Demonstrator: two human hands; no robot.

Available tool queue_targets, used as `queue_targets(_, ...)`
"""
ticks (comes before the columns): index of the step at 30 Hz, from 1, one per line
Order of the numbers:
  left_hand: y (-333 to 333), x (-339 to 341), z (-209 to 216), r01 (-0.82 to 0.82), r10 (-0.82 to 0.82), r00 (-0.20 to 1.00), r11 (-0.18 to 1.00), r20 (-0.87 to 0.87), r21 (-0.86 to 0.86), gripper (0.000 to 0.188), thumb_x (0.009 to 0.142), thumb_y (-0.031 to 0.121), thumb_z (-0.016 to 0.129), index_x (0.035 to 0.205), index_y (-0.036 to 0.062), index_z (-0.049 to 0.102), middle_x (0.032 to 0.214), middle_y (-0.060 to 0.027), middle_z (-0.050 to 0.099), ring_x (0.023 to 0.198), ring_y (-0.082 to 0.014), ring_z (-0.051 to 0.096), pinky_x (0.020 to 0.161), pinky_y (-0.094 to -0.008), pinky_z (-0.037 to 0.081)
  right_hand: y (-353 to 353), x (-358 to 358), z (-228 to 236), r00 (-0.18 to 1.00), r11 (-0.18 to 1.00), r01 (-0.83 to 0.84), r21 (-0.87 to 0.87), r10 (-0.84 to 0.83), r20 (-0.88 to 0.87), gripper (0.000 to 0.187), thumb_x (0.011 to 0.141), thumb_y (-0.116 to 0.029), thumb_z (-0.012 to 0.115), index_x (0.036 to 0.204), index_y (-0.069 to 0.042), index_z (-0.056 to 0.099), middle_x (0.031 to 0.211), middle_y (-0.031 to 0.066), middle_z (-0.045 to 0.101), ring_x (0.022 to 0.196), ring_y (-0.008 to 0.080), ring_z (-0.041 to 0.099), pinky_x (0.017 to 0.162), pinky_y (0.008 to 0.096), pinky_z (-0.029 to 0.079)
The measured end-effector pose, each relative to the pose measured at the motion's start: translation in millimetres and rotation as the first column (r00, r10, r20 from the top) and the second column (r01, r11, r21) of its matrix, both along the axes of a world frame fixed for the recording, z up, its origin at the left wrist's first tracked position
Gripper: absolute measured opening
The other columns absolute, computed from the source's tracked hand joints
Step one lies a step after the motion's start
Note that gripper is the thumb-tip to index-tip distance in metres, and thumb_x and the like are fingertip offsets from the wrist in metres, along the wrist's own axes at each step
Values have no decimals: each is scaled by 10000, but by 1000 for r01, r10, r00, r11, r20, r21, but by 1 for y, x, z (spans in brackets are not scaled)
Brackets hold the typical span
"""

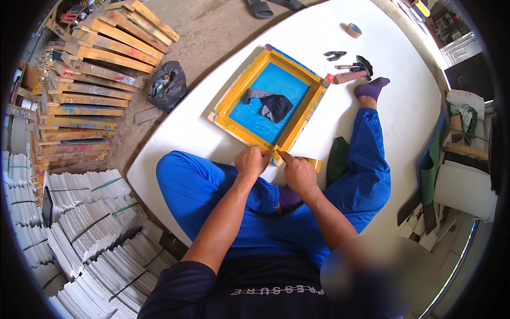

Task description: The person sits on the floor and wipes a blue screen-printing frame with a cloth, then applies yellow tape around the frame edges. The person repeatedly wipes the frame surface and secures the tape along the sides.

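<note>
A wooden screen printing frame [236,91] lies at a slant on the white board, its sides covered in yellow tape and its mesh blue. On the mesh rests a crumpled dark and grey cloth [276,108]. My left hand [252,161] is closed at the frame's near corner, its thumb and fingertips against the wood. From the right, my right hand [300,174] meets the same corner, index finger bent onto the yellow tape there; its other fingers are curled, and what they hold is hidden. Beside it lies a flat yellow-brown piece [314,164].
The white board [180,133] carries a tape roll [353,30], dark pliers [334,55] and a red-handled tool [350,77]. Wooden frames [87,101] stand stacked at left, above strapped white bundles [90,212]. A black bag [167,86] sits beside the board. My legs [356,154] flank the work.
</note>
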State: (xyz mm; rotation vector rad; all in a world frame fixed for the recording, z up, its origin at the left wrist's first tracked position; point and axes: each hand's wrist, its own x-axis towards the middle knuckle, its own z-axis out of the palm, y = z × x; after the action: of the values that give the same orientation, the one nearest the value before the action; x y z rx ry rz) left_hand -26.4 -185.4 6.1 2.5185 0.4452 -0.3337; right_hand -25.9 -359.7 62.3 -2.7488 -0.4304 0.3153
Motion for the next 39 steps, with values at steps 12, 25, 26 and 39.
queue_targets(12, 0, 3, 5, -9, 6, 999, 998, -45, -59, 480, 861, 572, 767, 853, 93, 794, 884, -192, 770, 885, -402, 746, 794, -515, 565, 7, 5, 3, 1000, 999, -9, -34, 8, -22, 407, 908, -72, 571, 1267, -172, 733, 851, 220, 744, 775, 405, 735, 726, 536, 586)
queue_targets(25, -1, -3, 0, 38, -37, 999, 999, 20, -30, 326, 848, 429, 815, 950, 122, 773, 869, -141, 765, 855, -369, 744, 745, -494, 578, 15, 42, 16, 988, 982, 153, 107, -155, 11, 244, 984, -186, 587, 1195, -125, 690, 902, 217, 753, 843, 431, 740, 744, 549, 574)
queue_targets(26, 0, -4, -3, 97, -91, 984, 995, 152, -35, 330, 840, 409, 825, 992, 123, 763, 907, -134, 750, 885, -361, 734, 760, -486, 576, 5, 50, 9, 978, 975, 203, 95, -207, 28, 217, 1012, -232, 593, 1181, -129, 681, 926, 206, 758, 864, 440, 736, 770, 560, 564)
queue_targets(39, -5, -5, -8, 418, -446, 871, 893, 207, 166, 604, 713, 463, 906, 1217, 191, 714, 1135, -74, 629, 1056, -321, 673, 861, -467, 561, -121, 69, -30, 862, 850, 502, 158, -506, -15, 256, 963, -246, 687, 1151, -74, 718, 999, 203, 759, 960, 412, 724, 837, 498, 548)
